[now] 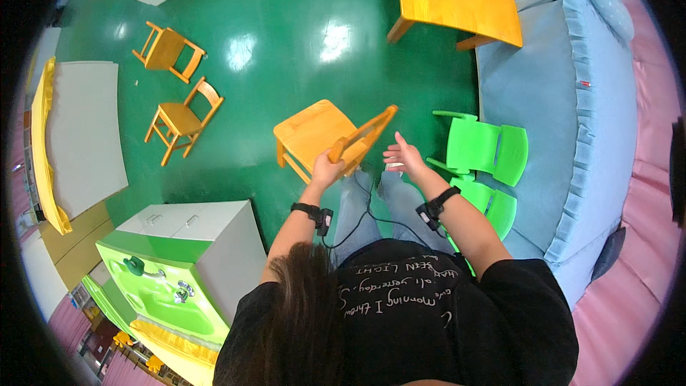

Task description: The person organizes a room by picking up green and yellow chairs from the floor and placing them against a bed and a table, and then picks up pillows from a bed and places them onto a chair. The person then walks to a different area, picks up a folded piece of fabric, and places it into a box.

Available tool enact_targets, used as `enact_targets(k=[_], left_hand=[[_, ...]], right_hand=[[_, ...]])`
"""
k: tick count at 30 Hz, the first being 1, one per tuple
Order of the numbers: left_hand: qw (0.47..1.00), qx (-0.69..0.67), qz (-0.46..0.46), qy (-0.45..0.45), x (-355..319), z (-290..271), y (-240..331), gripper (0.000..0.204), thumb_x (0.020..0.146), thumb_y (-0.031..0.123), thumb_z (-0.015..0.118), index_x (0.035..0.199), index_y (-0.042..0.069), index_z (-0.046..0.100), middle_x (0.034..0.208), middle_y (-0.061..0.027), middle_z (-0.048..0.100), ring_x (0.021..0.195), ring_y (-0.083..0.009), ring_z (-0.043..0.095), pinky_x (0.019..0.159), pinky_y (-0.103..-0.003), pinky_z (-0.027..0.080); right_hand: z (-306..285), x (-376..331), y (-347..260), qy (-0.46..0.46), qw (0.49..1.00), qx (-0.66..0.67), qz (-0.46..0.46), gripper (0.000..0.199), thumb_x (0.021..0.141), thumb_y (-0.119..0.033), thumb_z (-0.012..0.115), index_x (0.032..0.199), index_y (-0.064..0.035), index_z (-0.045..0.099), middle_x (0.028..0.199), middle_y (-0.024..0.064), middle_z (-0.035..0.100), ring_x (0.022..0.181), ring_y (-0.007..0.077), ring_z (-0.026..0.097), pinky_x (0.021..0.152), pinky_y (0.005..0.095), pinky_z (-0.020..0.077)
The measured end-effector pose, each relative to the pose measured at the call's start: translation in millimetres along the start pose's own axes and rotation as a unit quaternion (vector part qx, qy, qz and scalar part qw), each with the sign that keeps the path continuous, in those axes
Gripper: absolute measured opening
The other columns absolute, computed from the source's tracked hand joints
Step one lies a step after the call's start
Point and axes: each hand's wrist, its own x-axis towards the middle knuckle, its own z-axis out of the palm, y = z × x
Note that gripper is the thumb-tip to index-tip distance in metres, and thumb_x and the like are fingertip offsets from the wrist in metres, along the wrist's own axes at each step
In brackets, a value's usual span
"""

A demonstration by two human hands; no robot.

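Left hand (327,169) clenched on backrest of wooden chair (323,134), steadying it on the green floor (286,43). Right hand (404,158), grip released, fingers spread, just beside the chair; green chairs (486,150) beyond.

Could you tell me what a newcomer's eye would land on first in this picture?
Probably the small orange wooden chair at centre on the glossy green floor, its backrest gripped by the left hand, while the right hand hovers open beside it. Next, two bright green plastic chairs stand to the right against a pale blue mat.
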Motion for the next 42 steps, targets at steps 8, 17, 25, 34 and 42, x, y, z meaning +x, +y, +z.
enact_targets(k=[8, 17, 25, 34, 42], left_hand=[[0.983, 0.083, 0.093, -0.136, 20.8, 54.1, 71.4, 0.035, 0.065, 0.006, 0.06, 0.1, 0.0, 0.055, 0.079, -0.007, 0.059, 0.073, -0.0135, 0.055, 0.067, -0.028, 0.045], [0.979, 0.143, 0.079, -0.121, 76.4, 116.8, 125.5, 0.038, 0.069, 0.01, 0.058, 0.104, 0.001, 0.049, 0.095, -0.0174, 0.057, 0.09, -0.0265, 0.056, 0.078, -0.033, 0.043], [0.97, 0.14, -0.089, -0.179, 154.3, 192.3, 118.4, 0.032, 0.077, 0.013, 0.048, 0.106, 0.001, 0.052, 0.105, -0.0149, 0.056, 0.096, -0.023, 0.055, 0.083, -0.031, 0.042], [0.985, 0.068, -0.096, -0.126, 246.7, 273.7, 127.2, 0.029, 0.076, 0.017, 0.048, 0.099, 0.002, 0.054, 0.09, -0.0137, 0.061, 0.085, -0.0235, 0.058, 0.076, -0.032, 0.044], [0.975, 0.179, -0.066, -0.117, 261.2, 277.8, 139.4, 0.025, 0.075, 0.016, 0.047, 0.095, 0.005, 0.056, 0.088, -0.0151, 0.06, 0.083, -0.0282, 0.058, 0.075, -0.034, 0.045]], right_hand=[[-34.7, 12.4, -64.5, -0.091, 0.95, 0.277, 0.115, 0.055, 0.08, -0.028, 0.048, 0.117, 0.0077, 0.03, 0.117, 0.0241, 0.04, 0.105, 0.0382, 0.046, 0.085, 0.0493, 0.0423], [-117.8, 74.5, -87.6, -0.112, 0.873, 0.46, 0.116, 0.042, 0.072, -0.004, 0.043, 0.111, 0.0077, 0.033, 0.12, 0.0249, 0.035, 0.112, 0.0431, 0.037, 0.09, 0.0548, 0.0359], [-225.8, 138.5, -140.6, -0.012, 0.892, 0.452, 0.016, 0.039, 0.07, -0.005, 0.043, 0.107, 0.0023, 0.036, 0.107, 0.0229, 0.044, 0.098, 0.0433, 0.048, 0.079, 0.0568, 0.044], [-324.7, 103.0, -220.5, -0.054, 0.869, 0.49, 0.045, 0.038, 0.072, -0.005, 0.044, 0.109, 0.0052, 0.037, 0.111, 0.0229, 0.044, 0.104, 0.0394, 0.044, 0.089, 0.0515, 0.0394], [-342.0, 82.0, -235.6, -0.042, 0.849, 0.525, 0.054, 0.037, 0.074, -0.004, 0.04, 0.108, 0.0097, 0.036, 0.113, 0.025, 0.041, 0.107, 0.0411, 0.042, 0.092, 0.0511, 0.0373]])
